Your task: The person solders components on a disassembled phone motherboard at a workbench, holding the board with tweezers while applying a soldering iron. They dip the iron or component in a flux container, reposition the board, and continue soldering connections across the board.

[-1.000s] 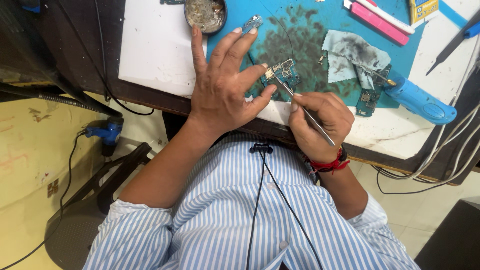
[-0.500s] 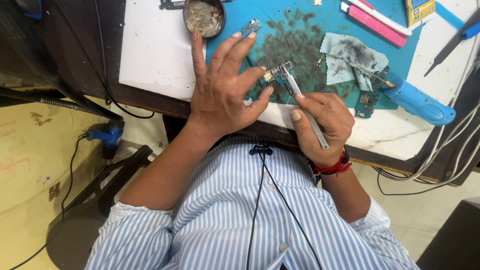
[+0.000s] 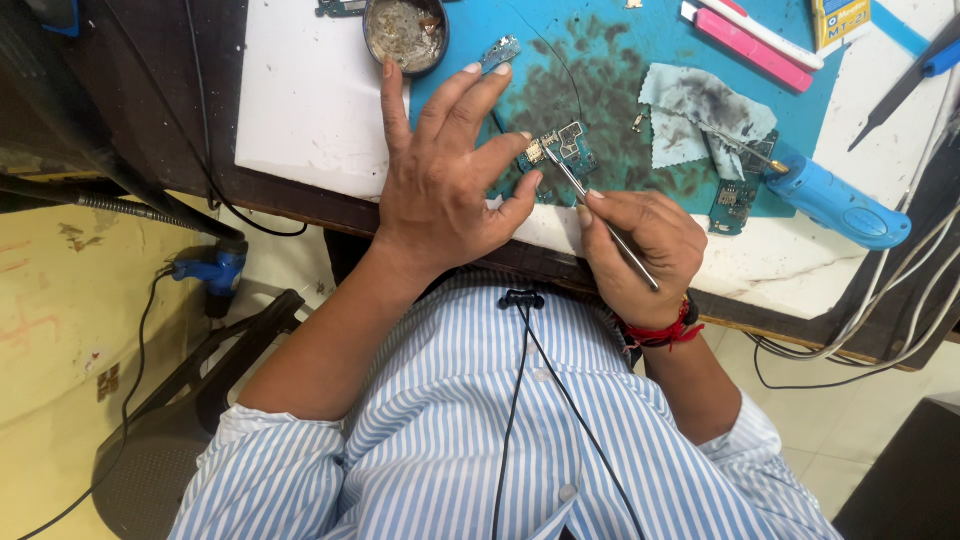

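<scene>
Pinning a small circuit board [image 3: 560,152] to the blue mat [image 3: 620,100] with our left hand [image 3: 445,180] — fingers spread, thumb and forefinger on its edge. Our right hand [image 3: 640,255] grips metal tweezers [image 3: 598,215], tips on the board. Further right — a grey cloth [image 3: 690,110], a blue soldering iron [image 3: 835,205].

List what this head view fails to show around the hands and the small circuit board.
- Circuit board: near edge hidden under the left hand; parts too small.
- Tweezers: rear end buried in the right hand.
- Round tin: top cut off by the edge.
</scene>
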Available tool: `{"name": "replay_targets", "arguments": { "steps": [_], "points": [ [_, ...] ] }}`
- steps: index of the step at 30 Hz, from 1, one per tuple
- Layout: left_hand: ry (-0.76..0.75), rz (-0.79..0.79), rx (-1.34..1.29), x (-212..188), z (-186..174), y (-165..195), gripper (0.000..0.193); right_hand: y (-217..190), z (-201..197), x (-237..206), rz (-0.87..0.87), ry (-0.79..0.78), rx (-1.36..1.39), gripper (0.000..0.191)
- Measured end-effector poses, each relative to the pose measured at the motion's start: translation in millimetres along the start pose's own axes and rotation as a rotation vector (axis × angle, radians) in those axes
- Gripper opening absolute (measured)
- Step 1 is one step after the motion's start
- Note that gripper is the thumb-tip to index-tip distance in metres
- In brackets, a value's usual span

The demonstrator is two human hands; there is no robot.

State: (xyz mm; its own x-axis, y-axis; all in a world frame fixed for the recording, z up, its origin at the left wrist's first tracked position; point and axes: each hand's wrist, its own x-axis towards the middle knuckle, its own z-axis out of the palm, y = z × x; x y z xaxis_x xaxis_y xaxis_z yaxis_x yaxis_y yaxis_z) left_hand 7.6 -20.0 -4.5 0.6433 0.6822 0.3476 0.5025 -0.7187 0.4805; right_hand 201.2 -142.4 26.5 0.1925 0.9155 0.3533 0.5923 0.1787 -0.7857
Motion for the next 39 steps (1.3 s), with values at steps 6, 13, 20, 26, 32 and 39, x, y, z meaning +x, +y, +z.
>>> {"name": "replay_targets", "arguments": {
  "steps": [6, 13, 20, 26, 32, 39],
  "points": [
    [0.005, 0.003, 0.001, 0, 1, -1, 0.026, 0, 1, 2, -0.022, -0.022, -0.020, 0.020],
    [0.011, 0.008, 0.018, -1, 1, 0, 0.024, 2, -2, 2, -0.035, -0.024, -0.022, 0.019],
    [0.015, 0.009, 0.010, 0, 0, 0, 0.026, 5, -1, -5, 0.000, 0.021, -0.036, 0.018],
    [0.023, 0.012, -0.005, 1, -1, 1, 0.026, 5, 2, -7, 0.076, 0.126, -0.040, 0.017],
    [0.029, 0.009, 0.002, 2, -2, 2, 0.027, 6, -4, 12, 0.012, 0.107, -0.093, 0.021],
    [0.048, 0.016, -0.044, 2, -3, 1, 0.027, 20, -15, 35, 0.021, 0.125, -0.306, 0.022]
  ]
}}
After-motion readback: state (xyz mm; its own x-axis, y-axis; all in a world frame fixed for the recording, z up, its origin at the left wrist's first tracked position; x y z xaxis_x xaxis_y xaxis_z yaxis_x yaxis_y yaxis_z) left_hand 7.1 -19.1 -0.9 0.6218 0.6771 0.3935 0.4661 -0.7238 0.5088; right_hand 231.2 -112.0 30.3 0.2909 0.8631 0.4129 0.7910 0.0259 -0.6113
